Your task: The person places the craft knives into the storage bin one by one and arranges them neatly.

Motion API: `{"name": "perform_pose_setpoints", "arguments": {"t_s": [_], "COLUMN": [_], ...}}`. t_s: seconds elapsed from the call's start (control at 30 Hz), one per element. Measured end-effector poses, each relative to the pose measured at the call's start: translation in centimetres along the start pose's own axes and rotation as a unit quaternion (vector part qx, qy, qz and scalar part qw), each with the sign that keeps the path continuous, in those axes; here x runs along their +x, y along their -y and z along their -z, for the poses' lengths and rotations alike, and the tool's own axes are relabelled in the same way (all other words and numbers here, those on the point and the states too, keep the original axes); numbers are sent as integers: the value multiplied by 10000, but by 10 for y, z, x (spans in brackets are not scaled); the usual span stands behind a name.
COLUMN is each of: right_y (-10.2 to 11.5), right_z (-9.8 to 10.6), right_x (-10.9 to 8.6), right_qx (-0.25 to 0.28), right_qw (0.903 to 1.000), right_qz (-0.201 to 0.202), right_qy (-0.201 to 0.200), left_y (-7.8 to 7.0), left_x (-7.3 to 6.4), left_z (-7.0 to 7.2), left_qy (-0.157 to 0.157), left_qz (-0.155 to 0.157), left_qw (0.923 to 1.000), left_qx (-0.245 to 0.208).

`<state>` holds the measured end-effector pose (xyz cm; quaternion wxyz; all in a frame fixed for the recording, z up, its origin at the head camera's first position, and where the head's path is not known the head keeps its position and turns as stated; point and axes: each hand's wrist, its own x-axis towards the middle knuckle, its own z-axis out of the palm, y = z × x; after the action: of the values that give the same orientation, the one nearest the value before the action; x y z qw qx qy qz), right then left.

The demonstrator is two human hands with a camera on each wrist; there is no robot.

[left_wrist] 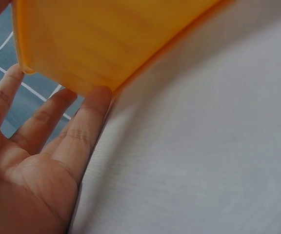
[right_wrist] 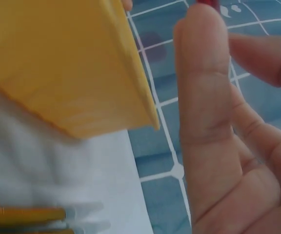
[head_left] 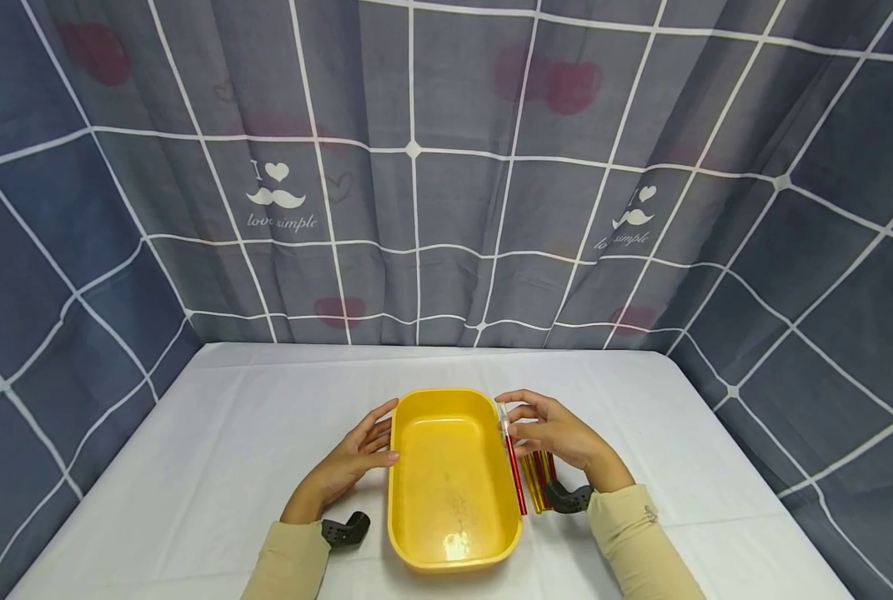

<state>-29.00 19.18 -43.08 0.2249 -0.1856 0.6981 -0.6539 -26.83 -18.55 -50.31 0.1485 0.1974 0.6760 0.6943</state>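
Note:
A yellow rectangular tray [head_left: 457,483] lies lengthwise on the white-covered table, its inside bare. My left hand [head_left: 353,458] rests along its left side, the thumb at the rim and loosely straight fingers [left_wrist: 77,131] against the outer wall. My right hand [head_left: 554,433] pinches the upper part of a slim, shiny red stick [head_left: 516,471] with a clear end, held tilted along the tray's right rim. In the right wrist view only a bit of that stick shows above the fingertip. Several red and gold sticks [head_left: 534,479] lie side by side below the right hand.
White cloth covers the table [head_left: 213,467]. Grey-blue checked curtains [head_left: 454,200] stand behind it and on both sides. A black wrist device sits at each wrist, the right one [head_left: 569,497] overlapping the loose sticks in the head view.

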Motion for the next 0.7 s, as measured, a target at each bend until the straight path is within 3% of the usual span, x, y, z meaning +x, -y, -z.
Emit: {"name": "perform_pose_setpoints", "arguments": {"t_s": [0.7], "right_y": [14], "right_z": [-33], "right_x": [27], "right_qx": [290], "right_qw": [9992], "right_qz": [-74], "right_qy": [247], "left_y": [0], "left_x": [1], "left_z": [-1], "left_qy": [-73], "left_qz": [52], "left_qw": [9999], "left_qx": [101]}}
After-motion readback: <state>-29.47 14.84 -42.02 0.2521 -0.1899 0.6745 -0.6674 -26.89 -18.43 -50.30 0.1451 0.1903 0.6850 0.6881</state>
